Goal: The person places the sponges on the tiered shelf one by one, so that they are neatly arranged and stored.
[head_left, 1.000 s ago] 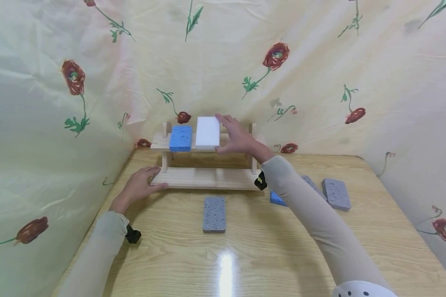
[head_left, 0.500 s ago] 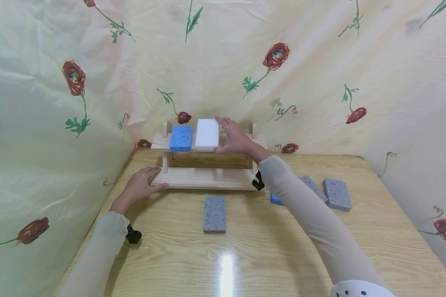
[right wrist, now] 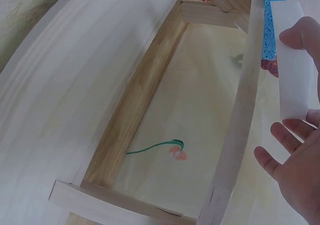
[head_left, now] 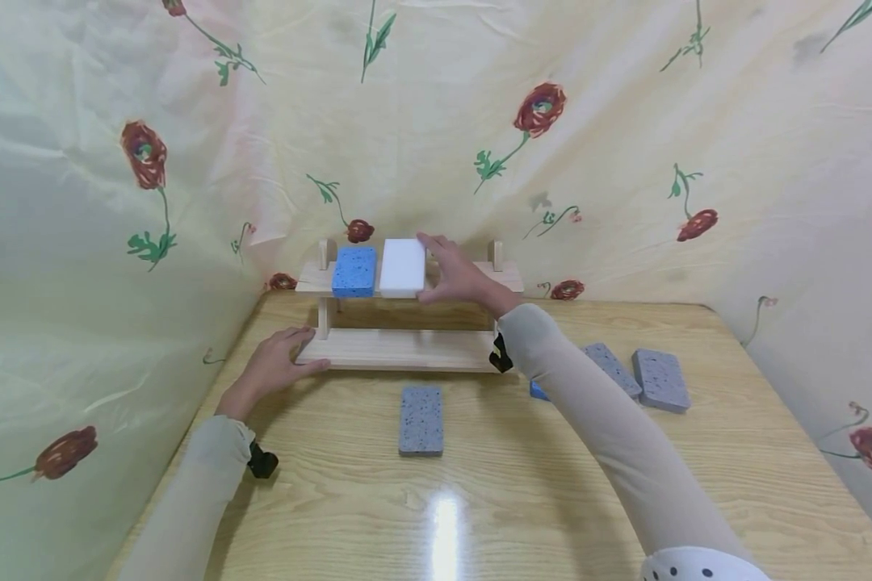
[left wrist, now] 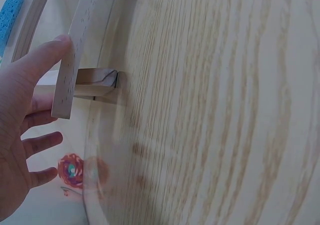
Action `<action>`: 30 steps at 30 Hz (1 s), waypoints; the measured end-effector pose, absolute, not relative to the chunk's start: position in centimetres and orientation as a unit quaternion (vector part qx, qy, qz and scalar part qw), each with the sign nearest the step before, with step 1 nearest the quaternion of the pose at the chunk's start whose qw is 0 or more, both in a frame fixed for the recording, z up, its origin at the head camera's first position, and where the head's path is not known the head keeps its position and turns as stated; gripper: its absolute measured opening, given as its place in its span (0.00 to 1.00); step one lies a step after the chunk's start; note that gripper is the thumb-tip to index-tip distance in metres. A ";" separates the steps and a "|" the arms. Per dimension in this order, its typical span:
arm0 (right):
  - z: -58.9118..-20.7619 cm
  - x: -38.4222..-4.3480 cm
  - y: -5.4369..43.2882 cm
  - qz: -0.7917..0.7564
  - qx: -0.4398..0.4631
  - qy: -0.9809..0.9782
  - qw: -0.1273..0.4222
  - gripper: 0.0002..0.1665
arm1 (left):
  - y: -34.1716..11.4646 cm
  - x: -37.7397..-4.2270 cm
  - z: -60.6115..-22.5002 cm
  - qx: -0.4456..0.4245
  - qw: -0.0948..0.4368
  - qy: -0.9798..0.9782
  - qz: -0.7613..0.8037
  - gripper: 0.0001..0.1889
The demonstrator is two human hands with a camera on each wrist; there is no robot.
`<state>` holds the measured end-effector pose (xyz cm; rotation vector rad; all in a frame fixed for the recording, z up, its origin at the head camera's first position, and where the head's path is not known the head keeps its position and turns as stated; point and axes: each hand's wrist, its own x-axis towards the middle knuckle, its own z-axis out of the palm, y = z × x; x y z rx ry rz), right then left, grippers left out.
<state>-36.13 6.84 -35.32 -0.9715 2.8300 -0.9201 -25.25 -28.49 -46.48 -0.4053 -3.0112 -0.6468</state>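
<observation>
A two-tier wooden shelf rack (head_left: 400, 349) stands against the back cloth. My left hand (head_left: 270, 365) grips the left end of its lower board; in the left wrist view the thumb (left wrist: 50, 52) lies on the front edge, with fingers behind. My right hand (head_left: 459, 273) holds a smooth white sponge block (head_left: 403, 268) by its right side, at the upper board. In the right wrist view the thumb (right wrist: 296, 35) presses one side of the white sponge (right wrist: 292, 75). Left of it on the upper board lies a blue speckled sponge (head_left: 354, 272), a narrow gap apart.
A grey speckled sponge (head_left: 421, 421) lies on the table (head_left: 334, 492) in front of the rack. To the right lie two more grey sponges (head_left: 661, 381), and a blue sponge (head_left: 539, 390) partly hidden by my right sleeve. Flowered cloth (head_left: 421, 121) rises behind and at both sides.
My right hand has lowered the white sponge slightly toward the upper board and shifted it a little left. The left hand has kept its place on the rack.
</observation>
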 end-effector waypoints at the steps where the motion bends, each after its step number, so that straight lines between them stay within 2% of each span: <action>1: -35.4 -36.1 6.8 -0.295 -0.310 0.904 0.008 0.72 | -28.5 -25.2 -46.5 -0.130 0.017 -0.969 -0.208 0.46; 30: -36.3 -37.3 6.5 -0.283 -0.307 0.909 0.020 0.70 | -28.4 -25.2 -46.4 -0.128 0.014 -0.970 -0.207 0.45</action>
